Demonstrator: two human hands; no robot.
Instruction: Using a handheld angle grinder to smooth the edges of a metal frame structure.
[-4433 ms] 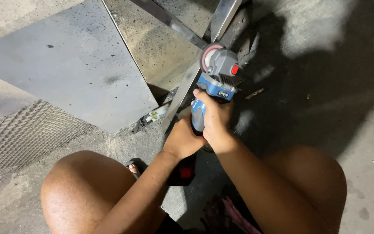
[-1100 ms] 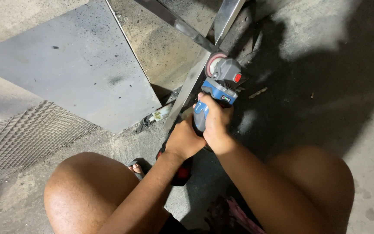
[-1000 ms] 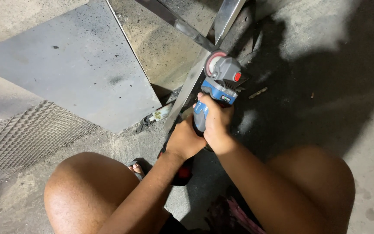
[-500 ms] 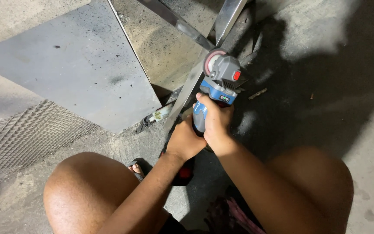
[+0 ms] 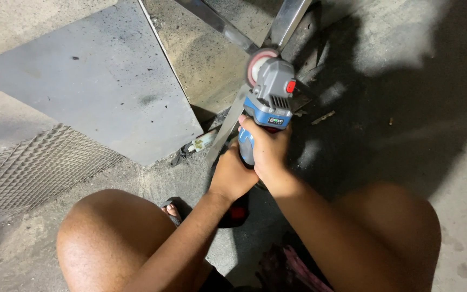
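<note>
A blue and grey cordless angle grinder (image 5: 270, 96) points away from me, its disc (image 5: 257, 62) resting against a steel bar (image 5: 231, 120) of a welded frame on the concrete floor. My right hand (image 5: 266, 150) grips the grinder's blue body from the right. Lower down, my left hand (image 5: 232, 176) wraps around the rear of the handle, just above the black and red battery (image 5: 235, 213). I am squatting, with both bare knees in the lower part of the view.
A flat grey steel sheet (image 5: 87, 89) lies at the upper left, with expanded metal mesh (image 5: 28, 173) beside it. More frame bars (image 5: 287, 20) cross at the top. A small tube-like object (image 5: 198, 144) lies by the sheet's corner. My sandalled foot (image 5: 172, 211) is below.
The grinder and both hands have shifted slightly up along the bar toward the frame joint. The grip of both hands is the same.
</note>
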